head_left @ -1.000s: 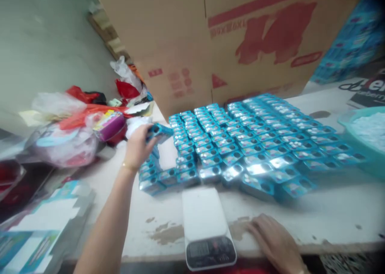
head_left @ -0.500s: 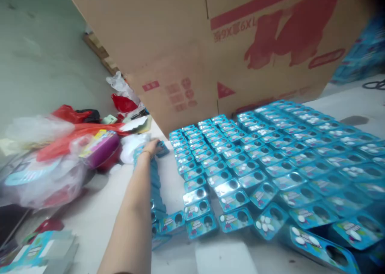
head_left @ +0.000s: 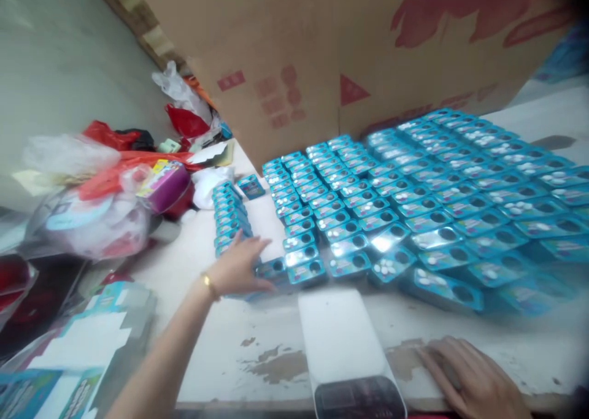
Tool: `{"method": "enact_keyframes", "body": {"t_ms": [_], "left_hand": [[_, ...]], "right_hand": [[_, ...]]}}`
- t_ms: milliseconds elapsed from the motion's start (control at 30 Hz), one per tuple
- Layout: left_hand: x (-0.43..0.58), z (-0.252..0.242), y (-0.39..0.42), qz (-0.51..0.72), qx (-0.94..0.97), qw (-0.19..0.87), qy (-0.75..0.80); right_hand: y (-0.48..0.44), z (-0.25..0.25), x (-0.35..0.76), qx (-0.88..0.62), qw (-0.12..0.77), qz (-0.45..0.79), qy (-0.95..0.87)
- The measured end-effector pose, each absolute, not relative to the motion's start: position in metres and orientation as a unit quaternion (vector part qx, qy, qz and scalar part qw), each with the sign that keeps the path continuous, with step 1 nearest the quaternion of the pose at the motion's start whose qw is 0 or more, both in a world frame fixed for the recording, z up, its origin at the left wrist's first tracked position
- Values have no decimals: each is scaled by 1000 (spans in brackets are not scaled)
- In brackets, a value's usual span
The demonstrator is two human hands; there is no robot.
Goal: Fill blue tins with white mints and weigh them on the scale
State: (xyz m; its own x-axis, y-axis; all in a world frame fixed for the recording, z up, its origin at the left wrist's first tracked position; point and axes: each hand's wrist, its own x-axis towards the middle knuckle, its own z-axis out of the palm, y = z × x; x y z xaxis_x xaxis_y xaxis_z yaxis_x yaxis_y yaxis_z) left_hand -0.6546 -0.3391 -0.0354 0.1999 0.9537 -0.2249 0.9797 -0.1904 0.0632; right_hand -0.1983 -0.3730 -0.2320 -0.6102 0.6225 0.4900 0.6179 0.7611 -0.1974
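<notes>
My left hand [head_left: 239,264], with a gold bracelet at the wrist, is over the near end of a short row of blue packs [head_left: 227,207]. Its fingers are spread, and nothing shows in its grasp. Beside its fingertips lies a blue pack [head_left: 271,268]. My right hand [head_left: 473,376] rests at the table's front edge, its fingers together and bent, what is under them hidden. Between the hands is a white device with a dark panel [head_left: 347,345]. Many blue packs with white pieces and a dark round spot [head_left: 368,204] stand in rows.
A large cardboard box [head_left: 285,51] stands behind the packs. Plastic bags [head_left: 101,222] and a purple package [head_left: 165,186] lie at the left. Flattened blue and white cartons [head_left: 83,351] are at the lower left. A lone blue pack [head_left: 251,186] lies beyond the short row.
My left hand has come back from the far end of the short row to its near end and opened. My right hand has come into view. The view has tilted down.
</notes>
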Motion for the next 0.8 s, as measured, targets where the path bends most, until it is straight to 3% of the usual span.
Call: {"method": "enact_keyframes", "body": {"t_ms": [167,367,500,633,800], "left_hand": [[-605,-58,-381,-65,761,17,645],[-573,-5,-435,4,765,-37,642],[-530,7,-455,24,760,3,649],[-488,-18,-440,-5,776,67,627],[-475,-37,-425,-21,783,68,618]], "right_hand": [[-375,-222,-209,-383,263,41,-885],[-374,-214,-210,-418,231,90,-874],[-372,-212,-208,-420,223,100,-874],[-375,-213,-208,-414,234,147,-867],[-358,-176,-173,-428,339,251,-800]]}}
